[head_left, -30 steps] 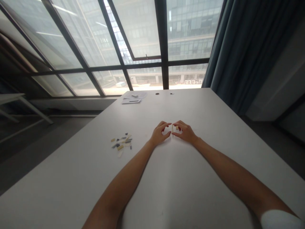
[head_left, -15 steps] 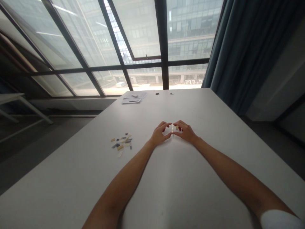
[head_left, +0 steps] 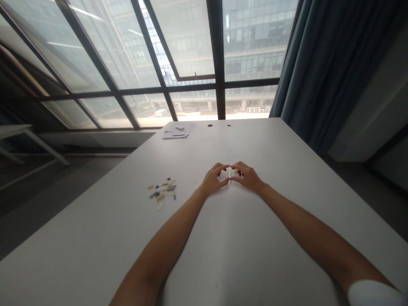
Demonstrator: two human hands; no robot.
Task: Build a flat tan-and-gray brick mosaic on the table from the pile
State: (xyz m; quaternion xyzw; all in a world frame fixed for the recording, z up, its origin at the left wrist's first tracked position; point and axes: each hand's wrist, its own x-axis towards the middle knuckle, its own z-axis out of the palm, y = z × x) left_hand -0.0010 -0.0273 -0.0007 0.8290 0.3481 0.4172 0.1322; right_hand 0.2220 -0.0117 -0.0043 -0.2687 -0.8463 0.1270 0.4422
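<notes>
Over the middle of the white table, a narrow pale strip with a row of small bumps, like a building-block plate (head_left: 230, 171), is held between both hands. My left hand (head_left: 215, 177) has its thumb at the near end and its fingertips at the far end. From the other side, my right hand (head_left: 247, 175) grips the same two ends. A small yellowish block (head_left: 236, 171) shows by the curled fingers of my right hand; whether they touch it I cannot tell.
Left of my hands lies a loose pile of yellow, grey, white and dark building pieces (head_left: 162, 190) on the white table (head_left: 197, 238). Papers (head_left: 176, 134) with a dark pen-like item lie at the far left corner. Windows stand behind, a blue curtain (head_left: 306, 76) at right.
Hardly anything differs. Both hands keep their hold on the pale plate, which has shifted very slightly to the left; the pile lies as before.
</notes>
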